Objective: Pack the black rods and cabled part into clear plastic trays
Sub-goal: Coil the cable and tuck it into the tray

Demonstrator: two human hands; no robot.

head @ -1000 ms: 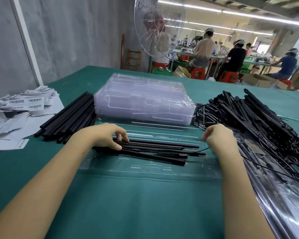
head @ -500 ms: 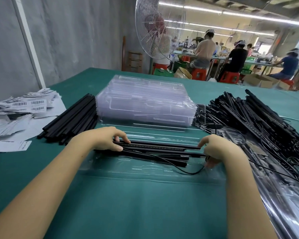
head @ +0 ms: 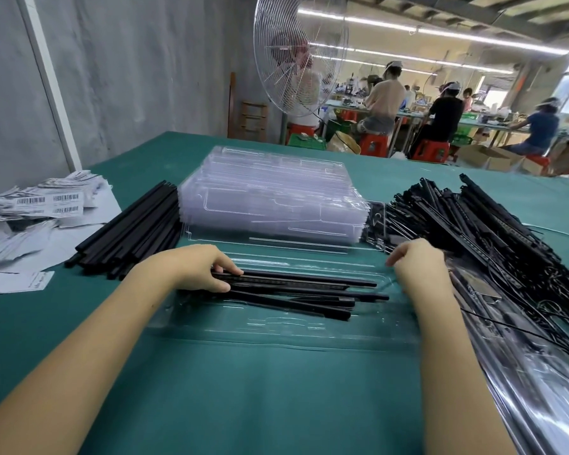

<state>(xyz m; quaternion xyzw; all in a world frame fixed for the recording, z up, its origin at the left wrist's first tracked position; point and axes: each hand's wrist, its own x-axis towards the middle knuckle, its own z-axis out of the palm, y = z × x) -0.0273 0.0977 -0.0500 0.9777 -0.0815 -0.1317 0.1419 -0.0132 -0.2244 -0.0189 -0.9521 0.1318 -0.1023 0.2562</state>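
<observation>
Grips the left ends of a small bundle of long thin black rods [head: 293, 292] with the left hand [head: 194, 267], fingers curled over the top and thumb against the near side; holds them lengthwise in the shallow clear moulded plastic tray [head: 276, 330] on the green table cloth [head: 276, 405]. Sets the right hand [head: 414, 267] at the tray's right end, just beyond the rod tips, fingers bent down and hidden behind the knuckles; cannot tell whether anything is pinched there. Faces a tall stack of clear plastic trays [head: 270, 198] just behind; a heap of loose black rods [head: 132, 231] left of it; a tangled pile of black cabled strips [head: 490, 231] on the right; white barcode labels [head: 46, 205] far left.
</observation>
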